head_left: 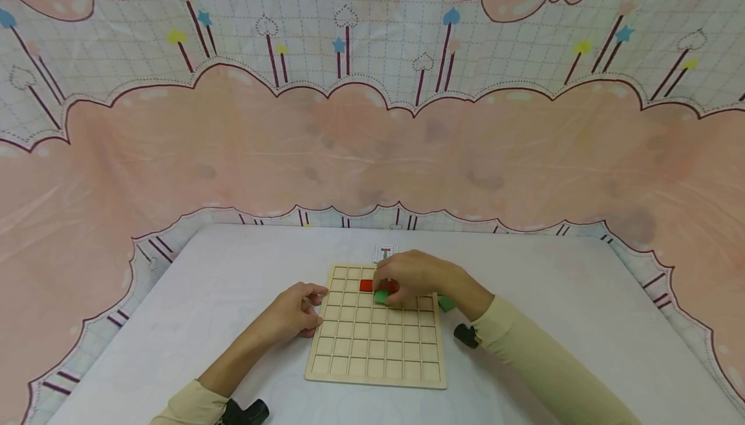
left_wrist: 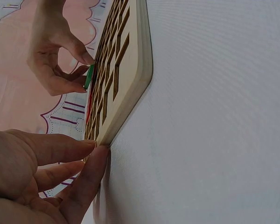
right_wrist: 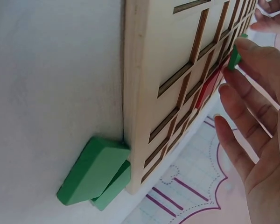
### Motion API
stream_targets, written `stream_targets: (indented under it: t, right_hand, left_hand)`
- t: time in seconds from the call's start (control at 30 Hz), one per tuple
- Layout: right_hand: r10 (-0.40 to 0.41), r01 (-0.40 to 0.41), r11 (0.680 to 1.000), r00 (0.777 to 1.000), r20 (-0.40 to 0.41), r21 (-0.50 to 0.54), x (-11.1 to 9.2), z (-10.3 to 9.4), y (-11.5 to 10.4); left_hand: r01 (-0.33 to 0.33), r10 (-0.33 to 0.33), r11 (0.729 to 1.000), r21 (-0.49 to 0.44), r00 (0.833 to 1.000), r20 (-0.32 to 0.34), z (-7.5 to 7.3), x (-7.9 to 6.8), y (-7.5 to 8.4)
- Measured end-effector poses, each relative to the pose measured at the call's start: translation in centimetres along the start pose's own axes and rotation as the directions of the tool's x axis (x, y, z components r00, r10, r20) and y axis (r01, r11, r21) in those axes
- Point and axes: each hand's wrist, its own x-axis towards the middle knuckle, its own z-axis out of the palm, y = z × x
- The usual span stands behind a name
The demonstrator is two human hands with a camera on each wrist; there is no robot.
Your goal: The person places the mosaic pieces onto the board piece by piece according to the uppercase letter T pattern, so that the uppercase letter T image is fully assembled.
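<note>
A pale wooden grid board (head_left: 376, 350) lies on the white table. At its left edge my left hand (head_left: 289, 309) rests with thumb and fingertips against the wood, also seen in the left wrist view. My right hand (head_left: 412, 277) reaches over the far rows and pinches a green square tile (right_wrist: 235, 57) between thumb and fingers. That tile tilts on its edge, close over the grid. A red tile (head_left: 366, 285) sits in a cell just left of the pinched one. More red (head_left: 393, 286) shows partly hidden under the right fingers.
Two green tiles (right_wrist: 94, 170) lie against the board's right side, one leaning over the other. Behind the board is a small card (head_left: 385, 253) printed with a red and green pattern. A patterned cloth (head_left: 372, 153) hangs behind the table.
</note>
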Motion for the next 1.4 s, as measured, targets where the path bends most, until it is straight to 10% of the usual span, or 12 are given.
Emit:
stream_targets:
  t: [1.4]
  right_hand:
    - [0.093,-0.091,0.994,0.995,-0.032,0.054,-3.5,-0.2,1.5]
  left_hand:
    - [0.011,-0.011,1.0,-0.003,1.0,-0.001,0.1,0.2,-0.4]
